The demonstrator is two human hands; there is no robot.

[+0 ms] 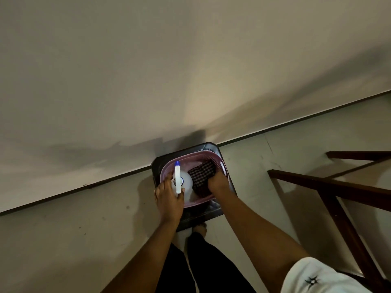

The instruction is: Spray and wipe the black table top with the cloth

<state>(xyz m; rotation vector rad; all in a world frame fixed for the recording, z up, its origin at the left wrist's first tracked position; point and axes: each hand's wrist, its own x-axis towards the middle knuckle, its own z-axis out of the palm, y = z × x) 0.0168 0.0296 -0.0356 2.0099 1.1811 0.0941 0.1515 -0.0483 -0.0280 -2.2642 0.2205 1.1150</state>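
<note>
White spray bottle (178,181), dark checked cloth (201,176) — both in basket (190,157) atop black table (208,146).

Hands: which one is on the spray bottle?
The left hand, gripping the white spray bottle; the right hand holds the checked cloth.

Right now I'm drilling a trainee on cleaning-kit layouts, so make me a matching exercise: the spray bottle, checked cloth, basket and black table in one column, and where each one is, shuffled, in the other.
Things
1. spray bottle
2. checked cloth
3. pink basket
4. black table

Places
A. directly beneath the basket
B. held by the left hand
C. on the table top, holding two other things
D. touched by the right hand

Pairs: 1-B, 2-D, 3-C, 4-A
</note>
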